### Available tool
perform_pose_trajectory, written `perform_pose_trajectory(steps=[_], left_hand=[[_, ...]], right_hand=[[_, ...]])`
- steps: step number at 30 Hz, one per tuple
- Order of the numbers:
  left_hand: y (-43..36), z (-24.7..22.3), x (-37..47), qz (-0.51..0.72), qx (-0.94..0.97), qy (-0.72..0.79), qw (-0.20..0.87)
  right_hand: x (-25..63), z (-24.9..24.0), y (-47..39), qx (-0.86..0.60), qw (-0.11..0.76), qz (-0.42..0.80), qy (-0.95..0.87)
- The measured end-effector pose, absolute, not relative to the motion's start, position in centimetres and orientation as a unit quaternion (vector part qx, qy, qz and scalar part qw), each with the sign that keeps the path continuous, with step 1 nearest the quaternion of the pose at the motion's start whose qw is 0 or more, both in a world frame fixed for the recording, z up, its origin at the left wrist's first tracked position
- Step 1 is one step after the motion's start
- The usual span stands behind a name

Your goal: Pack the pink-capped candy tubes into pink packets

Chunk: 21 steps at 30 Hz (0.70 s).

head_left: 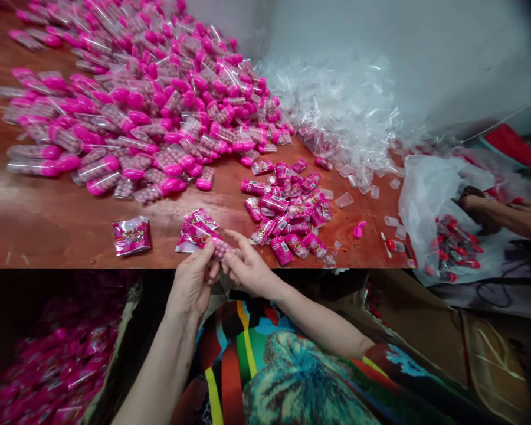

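At the table's front edge, my left hand (197,274) and my right hand (246,265) meet around a clear tube of pink balls (222,248). Fingers of both hands are closed on this tube, with the right index finger raised a little. A printed pink wrapper (202,234) touches the tube's far end. Flat pink sachets (207,218) lie just beyond the hands, and another pink sachet (131,236) rests to the left. Right of the hands is a pile of small wrapped pink packs (287,206).
A big heap of pink-capped tubes (159,100) covers the back left. Clear plastic pieces (336,112) are heaped behind. Another person's arm (508,215) reaches over a white bag (429,195) at right. A container of pink packs (66,360) stands below left.
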<state>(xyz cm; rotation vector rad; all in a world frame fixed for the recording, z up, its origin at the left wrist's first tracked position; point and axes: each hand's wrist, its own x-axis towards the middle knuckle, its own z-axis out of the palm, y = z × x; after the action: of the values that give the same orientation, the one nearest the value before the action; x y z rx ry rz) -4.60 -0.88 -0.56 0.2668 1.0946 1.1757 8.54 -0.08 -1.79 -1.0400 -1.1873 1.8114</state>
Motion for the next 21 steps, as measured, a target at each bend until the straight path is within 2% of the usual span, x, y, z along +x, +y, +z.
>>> perform_pose_trajectory(steps=[3,8,11,16,21], left_hand=[[-0.9,-0.5,-3.9,0.546,0.097,0.524,0.646],[-1.5,-0.3,-3.3,0.543,0.064,0.482,0.684],[-1.6,0.0,-3.6,0.536,0.069,0.462,0.703],[-1.2,-0.1,-4.4,0.516,0.106,0.424,0.736],[-1.3,-0.9,-3.5,0.537,0.128,0.491,0.674]], right_hand=[[8.1,-2.2,-0.7,-0.442,0.393,0.614,-0.522],[7.5,-2.5,-0.7,-0.394,0.394,0.754,-0.349],[7.8,-2.5,-0.4,-0.365,0.404,0.784,-0.299],[8.7,-2.7,-0.2,-0.365,0.390,0.766,-0.357],[8.8,-3.1,-0.7,-0.391,0.392,0.711,-0.433]])
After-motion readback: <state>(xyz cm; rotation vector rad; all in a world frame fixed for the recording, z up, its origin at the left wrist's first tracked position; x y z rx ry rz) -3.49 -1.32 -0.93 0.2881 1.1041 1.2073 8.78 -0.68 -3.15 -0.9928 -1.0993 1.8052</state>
